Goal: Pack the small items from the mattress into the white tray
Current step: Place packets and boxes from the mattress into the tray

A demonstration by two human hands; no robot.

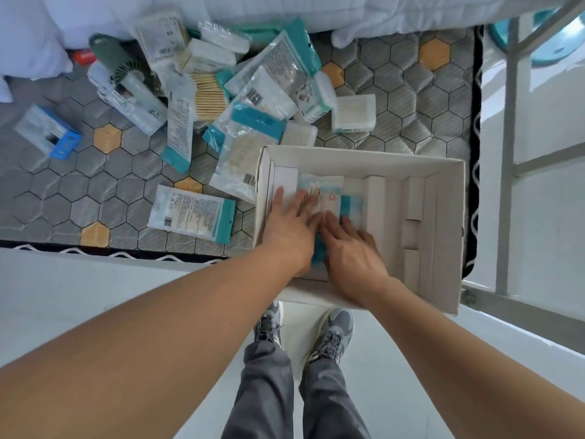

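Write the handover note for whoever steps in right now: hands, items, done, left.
Left hand: open, fingers flat on the packets in the white tray.
Right hand: open, pressing the same packets.
Done: teal-edged packets lie in the tray's left part.
Left: the pile of packets and swab boxes on the mattress, one packet beside the tray, a blue box far left.

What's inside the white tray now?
In the tray: teal-edged packets at left, left hand and right hand flat on them; white dividers at right. What lies under the hands is hidden.
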